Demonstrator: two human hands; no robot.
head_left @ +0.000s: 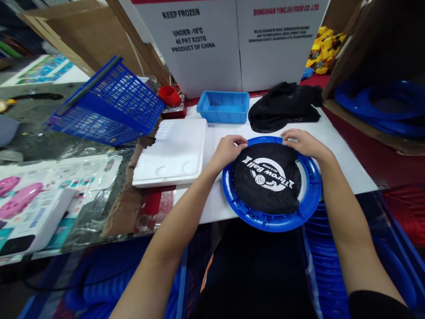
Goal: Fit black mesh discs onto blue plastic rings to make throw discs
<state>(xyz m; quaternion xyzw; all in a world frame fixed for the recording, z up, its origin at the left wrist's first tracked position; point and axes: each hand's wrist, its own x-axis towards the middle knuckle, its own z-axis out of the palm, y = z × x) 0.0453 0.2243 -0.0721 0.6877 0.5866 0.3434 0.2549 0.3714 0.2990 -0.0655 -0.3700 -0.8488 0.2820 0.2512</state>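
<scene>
A round blue plastic ring [233, 199] lies in front of me, its near edge over the table's front edge. Inside it is a black mesh net [245, 186] printed "Throw Ball" in white. On the ring's right, a gap shows between net and rim. My left hand [229, 149] is closed at the far left rim, thumb and fingertips pinching the net's edge there. At the far right rim my right hand [302, 142] is closed too, its fingertips pinching the net's edge against the ring. The fingertips partly hide what they grip.
Behind the ring stand a light-blue tray [229, 116] and a heap of black mesh [285, 106]. To the left are a white foam block [172, 150] and a tilted blue basket [116, 102]. A cardboard box [381, 141] at right holds blue rings [381, 106].
</scene>
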